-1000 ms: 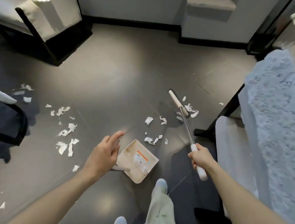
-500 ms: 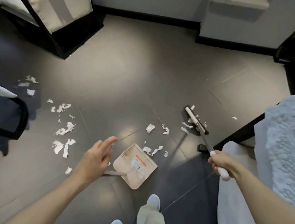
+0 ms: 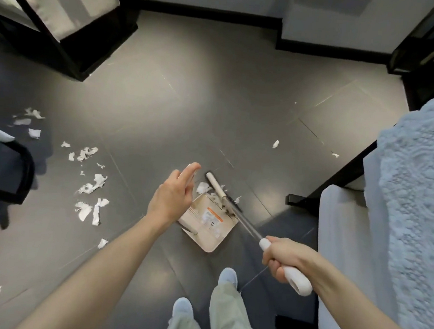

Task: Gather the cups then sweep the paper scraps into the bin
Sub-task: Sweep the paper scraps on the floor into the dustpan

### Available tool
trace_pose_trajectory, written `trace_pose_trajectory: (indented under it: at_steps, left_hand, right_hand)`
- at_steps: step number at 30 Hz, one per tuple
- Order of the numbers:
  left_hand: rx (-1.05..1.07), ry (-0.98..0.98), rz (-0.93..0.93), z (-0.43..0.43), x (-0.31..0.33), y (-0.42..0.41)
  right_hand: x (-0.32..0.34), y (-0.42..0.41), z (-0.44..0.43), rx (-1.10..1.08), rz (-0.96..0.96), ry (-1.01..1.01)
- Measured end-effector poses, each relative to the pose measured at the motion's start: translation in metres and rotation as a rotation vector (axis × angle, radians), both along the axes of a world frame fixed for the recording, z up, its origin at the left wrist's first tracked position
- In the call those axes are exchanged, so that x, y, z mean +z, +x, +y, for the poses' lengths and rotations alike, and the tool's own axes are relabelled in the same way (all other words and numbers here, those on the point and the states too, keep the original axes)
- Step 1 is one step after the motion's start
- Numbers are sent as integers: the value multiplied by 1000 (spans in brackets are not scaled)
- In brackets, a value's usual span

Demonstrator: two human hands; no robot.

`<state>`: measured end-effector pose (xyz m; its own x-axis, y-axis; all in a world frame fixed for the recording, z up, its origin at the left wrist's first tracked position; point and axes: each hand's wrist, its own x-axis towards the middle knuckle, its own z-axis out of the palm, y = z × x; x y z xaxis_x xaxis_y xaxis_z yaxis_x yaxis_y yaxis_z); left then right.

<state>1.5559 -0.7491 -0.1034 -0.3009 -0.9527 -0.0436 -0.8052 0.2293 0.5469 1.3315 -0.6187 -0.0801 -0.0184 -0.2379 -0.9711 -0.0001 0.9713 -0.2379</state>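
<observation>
A beige dustpan (image 3: 206,225) lies on the dark floor just ahead of my feet. My right hand (image 3: 285,259) grips the white handle of a small broom (image 3: 219,190), whose head rests at the dustpan's far lip among white paper scraps (image 3: 203,187). My left hand (image 3: 172,197) hovers above the dustpan's left side, fingers spread, holding nothing. More paper scraps (image 3: 90,187) are strewn over the floor to the left, and two small ones (image 3: 275,144) lie farther right. No cups are in view.
A black-framed chair with pale cushions (image 3: 64,12) stands at the back left. A seat with a light blue lace cover (image 3: 415,197) fills the right side. A dark bag-like container (image 3: 3,169) sits at the left edge. My feet (image 3: 228,275) are below the dustpan.
The broom head has swept from the right toward the dustpan, pushing scraps to its lip. My left hand has lifted off the dustpan handle and opened above it.
</observation>
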Motion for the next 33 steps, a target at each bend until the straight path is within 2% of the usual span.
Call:
trace_pose_trajectory:
  at_steps: [8,16,24,28,33]
  left_hand:
    - [82,74,65,14,-5,36]
    - [170,47,115,52,-2,86]
    - [365,43,149,127,12,168]
    - [497,38,165,161,14,211]
    - [543,50,152,182,6,253]
  right_hand:
    - [42,24,2,-32,-137,-9]
    - [30,54,-24,164,41,-176]
    - [-11,96,-63,482,206,-256]
    - [-23,135,-57,624,224,-287]
    - [-8,195,-33,1067,265,-266]
